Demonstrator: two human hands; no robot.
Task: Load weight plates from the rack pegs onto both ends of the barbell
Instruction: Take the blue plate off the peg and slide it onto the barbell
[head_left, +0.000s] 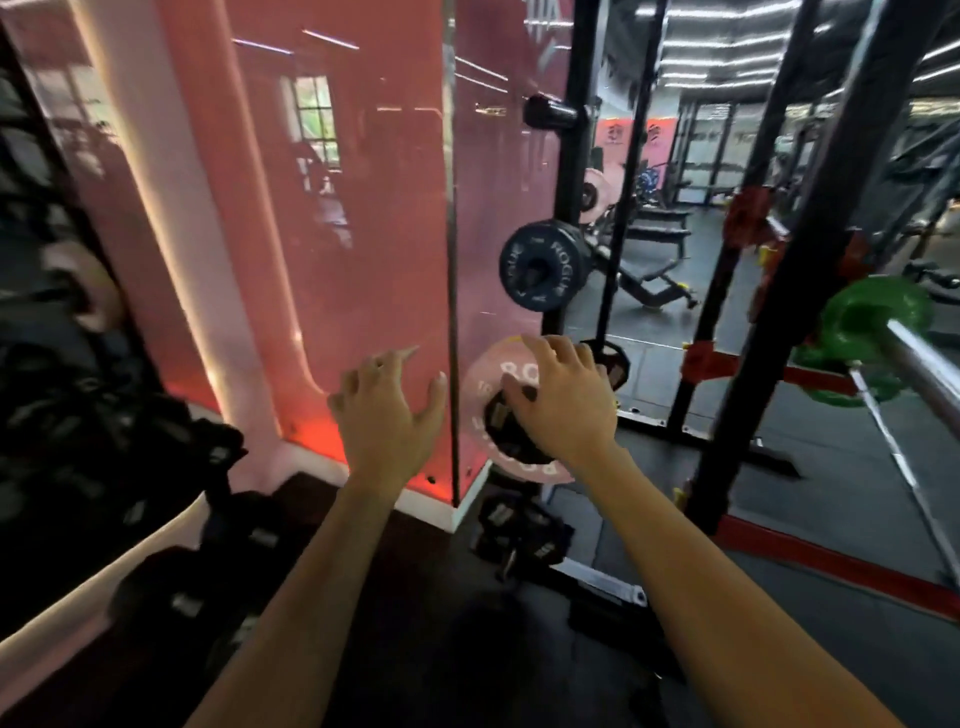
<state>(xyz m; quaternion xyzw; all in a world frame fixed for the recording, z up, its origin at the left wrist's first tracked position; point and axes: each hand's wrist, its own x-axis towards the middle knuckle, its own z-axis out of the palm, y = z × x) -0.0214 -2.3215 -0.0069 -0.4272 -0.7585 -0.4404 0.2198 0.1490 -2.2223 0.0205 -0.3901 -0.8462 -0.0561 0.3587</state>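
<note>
Pink plate (480, 400) hangs low on a rack peg, on the black upright (566, 218) just right of the glass panel edge; its flat face is turned toward the camera, so the peg axis runs out toward the person. A smaller dark plate (514, 434) sits in front of it at the hub.

Right hand (563, 400) is the nearer of the two — it lies over the upper right of the plate, fingers (545, 351) spread and curved across the face, thumb near the hub. Whether they bear on the plate or hover just off it cannot be told; they are not clamped on the rim.

Left hand (387, 410) is to the left of the plate, just beside its left rim, fingers apart and holding nothing.

Judgement: the plate lies ahead of and between the two hands, so the coming move turns on the left hand closing in to the left rim before a pull straight along the peg.

Barbell sleeve (922, 358) stands well apart to the right, a green plate (862, 332) already on it. A blue plate (543, 265) hangs on the peg above.
</note>
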